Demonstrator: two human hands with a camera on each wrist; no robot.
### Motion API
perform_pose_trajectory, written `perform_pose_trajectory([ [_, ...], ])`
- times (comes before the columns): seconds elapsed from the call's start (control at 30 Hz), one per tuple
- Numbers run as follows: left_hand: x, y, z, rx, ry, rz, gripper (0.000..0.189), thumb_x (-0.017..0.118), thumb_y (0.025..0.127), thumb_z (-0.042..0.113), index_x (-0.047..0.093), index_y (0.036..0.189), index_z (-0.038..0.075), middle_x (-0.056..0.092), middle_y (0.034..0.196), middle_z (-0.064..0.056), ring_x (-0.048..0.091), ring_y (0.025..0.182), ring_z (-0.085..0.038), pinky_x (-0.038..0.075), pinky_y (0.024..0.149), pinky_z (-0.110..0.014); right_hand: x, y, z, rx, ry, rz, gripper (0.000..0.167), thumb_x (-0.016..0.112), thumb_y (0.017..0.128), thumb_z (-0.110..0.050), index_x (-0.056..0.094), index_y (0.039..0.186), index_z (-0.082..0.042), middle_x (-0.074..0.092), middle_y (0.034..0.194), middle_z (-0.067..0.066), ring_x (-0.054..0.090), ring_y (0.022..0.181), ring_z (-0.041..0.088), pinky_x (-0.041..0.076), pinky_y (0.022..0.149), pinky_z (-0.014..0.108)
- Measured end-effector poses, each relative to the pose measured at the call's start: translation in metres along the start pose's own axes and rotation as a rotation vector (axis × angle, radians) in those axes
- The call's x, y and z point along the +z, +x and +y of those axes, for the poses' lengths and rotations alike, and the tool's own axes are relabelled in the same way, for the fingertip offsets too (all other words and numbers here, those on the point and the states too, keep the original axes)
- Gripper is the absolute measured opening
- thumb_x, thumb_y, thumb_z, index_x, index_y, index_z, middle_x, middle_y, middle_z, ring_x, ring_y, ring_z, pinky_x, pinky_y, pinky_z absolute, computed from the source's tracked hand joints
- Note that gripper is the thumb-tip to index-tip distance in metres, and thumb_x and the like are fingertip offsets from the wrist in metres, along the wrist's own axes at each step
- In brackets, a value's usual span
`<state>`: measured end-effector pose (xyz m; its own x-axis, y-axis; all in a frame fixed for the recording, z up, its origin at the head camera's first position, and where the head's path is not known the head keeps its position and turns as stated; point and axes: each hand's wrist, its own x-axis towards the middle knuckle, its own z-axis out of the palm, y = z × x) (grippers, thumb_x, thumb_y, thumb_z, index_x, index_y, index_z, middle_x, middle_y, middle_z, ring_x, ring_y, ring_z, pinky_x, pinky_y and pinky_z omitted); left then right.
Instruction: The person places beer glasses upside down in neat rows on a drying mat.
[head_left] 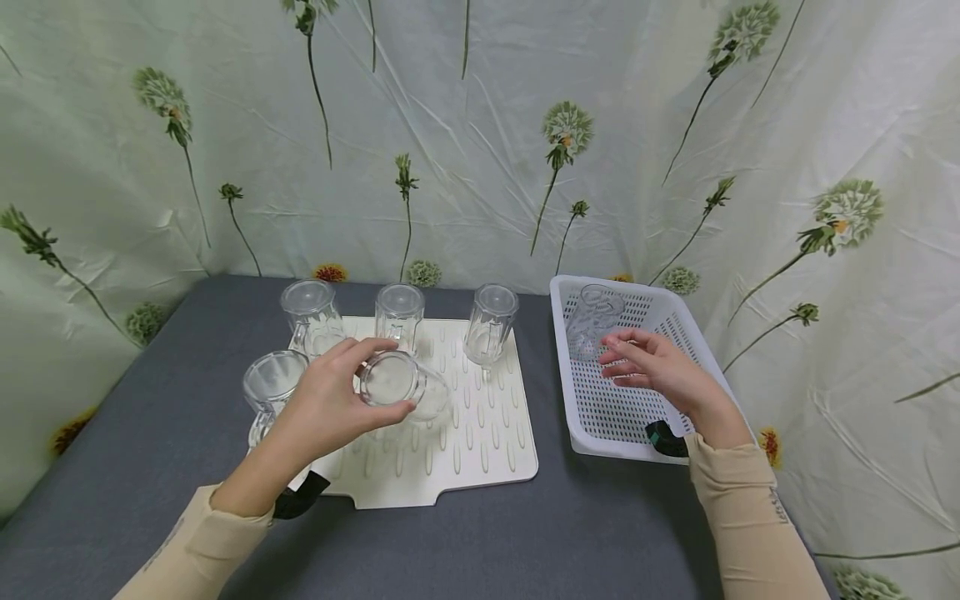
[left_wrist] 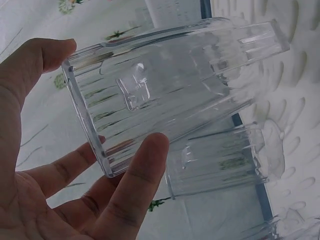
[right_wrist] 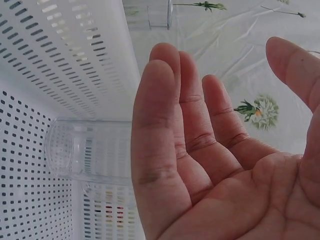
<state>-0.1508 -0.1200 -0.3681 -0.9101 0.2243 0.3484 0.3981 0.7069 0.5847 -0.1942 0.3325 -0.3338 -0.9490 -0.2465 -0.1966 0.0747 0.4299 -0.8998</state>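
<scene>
My left hand (head_left: 330, 408) grips a clear glass mug (head_left: 392, 379) around its base, thumb on one side and fingers on the other. In the left wrist view the held mug (left_wrist: 150, 90) is tilted, its base toward the palm and its other end toward the white ridged board (head_left: 480, 454). My right hand (head_left: 663, 371) is over the white basket (head_left: 622, 450), holding nothing; its fingers are relaxed and slightly bent in the right wrist view. Another clear mug (head_left: 592, 312) stands inside the basket near its back left corner, just beyond those fingertips.
Upside-down glass mugs stand along the board's back, one at left (head_left: 309, 308), one in the middle (head_left: 400, 308) and one at right (head_left: 492, 321). Another mug (head_left: 273, 379) is at the board's left edge. A dark grey cloth (head_left: 480, 550) covers the table; a flowered curtain (head_left: 480, 125) hangs behind.
</scene>
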Motion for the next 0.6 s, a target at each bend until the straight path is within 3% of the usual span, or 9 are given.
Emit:
perform_pose_trajectory([
  [0.33,-0.002,-0.002,0.0,-0.082,0.042,-0.015,0.069,0.094,0.077,0.04,0.069,0.137,0.017,0.071,0.112,-0.007,0.063,0.093,-0.023,0.05,0.077,-0.038,-0.009,0.005,-0.003,0.034,-0.073,0.041,0.057,0.054,0.113,-0.039,0.046,0.146,0.007,0.074,0.113,-0.002,0.075,0.108,0.015,0.062,0.092,0.025],
  [0.6,-0.003,-0.003,0.0,-0.116,0.061,-0.027,0.067,0.093,0.077,0.041,0.068,0.132,0.012,0.073,0.115,-0.01,0.065,0.092,-0.026,0.052,0.078,-0.042,-0.017,0.009,-0.002,0.051,-0.118,0.078,0.062,0.054,0.113,-0.042,0.044,0.149,0.007,0.069,0.129,0.016,0.073,0.106,0.009,0.061,0.092,0.022],
])
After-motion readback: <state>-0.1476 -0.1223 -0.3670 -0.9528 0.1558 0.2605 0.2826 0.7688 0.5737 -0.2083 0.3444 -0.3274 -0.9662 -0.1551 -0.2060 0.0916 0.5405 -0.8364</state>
